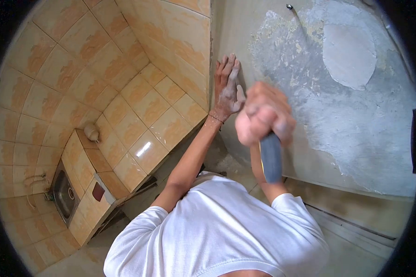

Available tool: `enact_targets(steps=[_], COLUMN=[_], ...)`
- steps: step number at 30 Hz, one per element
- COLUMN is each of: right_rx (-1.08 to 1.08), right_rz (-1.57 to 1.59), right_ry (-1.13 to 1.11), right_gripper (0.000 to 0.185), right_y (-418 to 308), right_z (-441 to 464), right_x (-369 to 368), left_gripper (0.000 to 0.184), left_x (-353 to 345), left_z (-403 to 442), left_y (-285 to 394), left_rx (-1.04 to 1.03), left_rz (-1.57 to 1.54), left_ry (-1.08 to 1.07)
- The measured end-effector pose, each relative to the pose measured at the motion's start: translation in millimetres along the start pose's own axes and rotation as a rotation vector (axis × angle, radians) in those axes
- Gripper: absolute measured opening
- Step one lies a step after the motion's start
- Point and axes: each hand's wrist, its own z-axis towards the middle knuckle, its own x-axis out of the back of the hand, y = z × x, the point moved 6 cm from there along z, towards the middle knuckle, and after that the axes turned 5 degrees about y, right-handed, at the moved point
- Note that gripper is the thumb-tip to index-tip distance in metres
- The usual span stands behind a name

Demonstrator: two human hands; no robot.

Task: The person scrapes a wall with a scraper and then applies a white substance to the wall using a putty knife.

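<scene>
The left hand was laid open on a wall, apparently only partly worked; a handle was clenched by the right hand.

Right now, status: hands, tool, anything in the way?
Left hand open against wall. Right hand, blurred, gripping dark grey tool. That hand blocks view of the tool's other end.

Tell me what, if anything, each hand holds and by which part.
The right hand grips a dark tool, apparently by its handle, whose end juts out. The left hand holds nothing, resting on the wall.
</scene>
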Motion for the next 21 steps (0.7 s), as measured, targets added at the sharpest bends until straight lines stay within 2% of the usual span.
enact_targets(steps=[2,3,4,6,7,8,10,12,14,15,16,18,19,21], right_rx=[-0.022,-0.131,-0.139,-0.091,-0.008,-0.005,-0.064,-0.063,-0.230,-0.196,-0.191,-0.066,-0.071,-0.119], right_rz=[0.028,-0.127,-0.128,-0.171,-0.251,-0.245,-0.020,0.051,-0.196,-0.336,-0.331,-0.039,-0.033,-0.184], right_ry=[-0.012,0.069,0.072,-0.074,-0.036,-0.031,-0.068,-0.116,0.030,-0.050,-0.050,-0.203,-0.203,-0.230], right_gripper=[0.038,0.038,0.038,0.039,0.039,0.039,0.036,0.034,0.033,0.032,0.032,0.028,0.028,0.027], right_y=[-1,12,17,21,16,9,-7,6,25,19,12,-5,-3,6], right_z=[-6,-13,-15,-7,-13,-8,3,-6,-10,-8,-5,0,-1,-4], right_x=[11,16,17,1,2,0,1,5,7,2,4,1,5,8], left_gripper=[0.064,0.061,0.061,0.060,0.060,0.060,0.062,0.066,0.064,0.064,0.064,0.063,0.063,0.063], left_x=[0,0,-4,-11,-10,-8,-4,-7,-9,-9,-8,2,2,-4], left_z=[0,-1,-4,-6,-3,-2,-3,-6,-5,-5,-3,4,2,-3], left_y=[0,1,7,-6,-9,-16,-4,-7,-4,-2,-1,7,5,-9], left_rx=[-0.103,-0.082,-0.076,0.448,0.330,0.324,-0.092,-0.109,-0.017,-0.018,-0.040,-0.078,0.079,0.070], left_rz=[0.146,0.144,0.147,-0.665,-0.540,-0.534,0.117,0.107,-0.020,-0.021,-0.003,0.038,-0.055,-0.027], left_ry=[-0.007,-0.012,-0.017,0.141,0.118,0.119,0.040,0.059,0.060,0.060,0.061,0.065,0.008,0.022])
